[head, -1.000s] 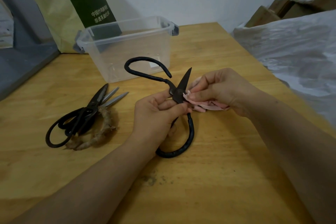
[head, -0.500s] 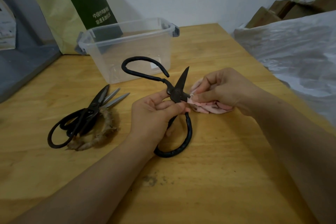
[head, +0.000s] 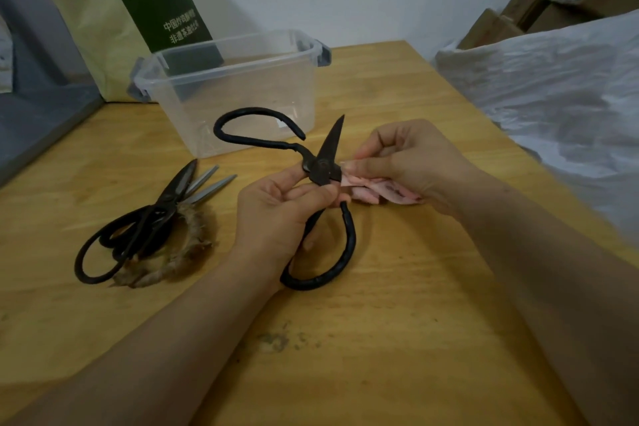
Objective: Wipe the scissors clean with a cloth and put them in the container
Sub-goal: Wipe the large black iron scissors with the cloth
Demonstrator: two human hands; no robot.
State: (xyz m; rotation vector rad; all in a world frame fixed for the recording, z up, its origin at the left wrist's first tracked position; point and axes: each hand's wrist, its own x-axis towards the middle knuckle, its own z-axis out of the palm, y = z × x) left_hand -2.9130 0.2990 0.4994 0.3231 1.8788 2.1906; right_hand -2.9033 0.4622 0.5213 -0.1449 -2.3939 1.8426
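I have the big black iron scissors (head: 321, 169) pinched at the pivot in my left hand (head: 276, 214), fingers closed round it above the wooden table (head: 397, 339). My right hand (head: 411, 162) clamps the crumpled pink cloth (head: 377, 191) against the blade's base. They look heavy, rigid, sharp-tipped, so I judge the pivot or loop handles safest; the clear plastic container (head: 238, 90) waits behind.

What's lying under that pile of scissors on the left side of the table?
A ring of frayed brown rope lies under the piled scissors, on the wooden table. Its near and right parts show; the scissor handles cover the rest, so what else lies beneath is hidden.
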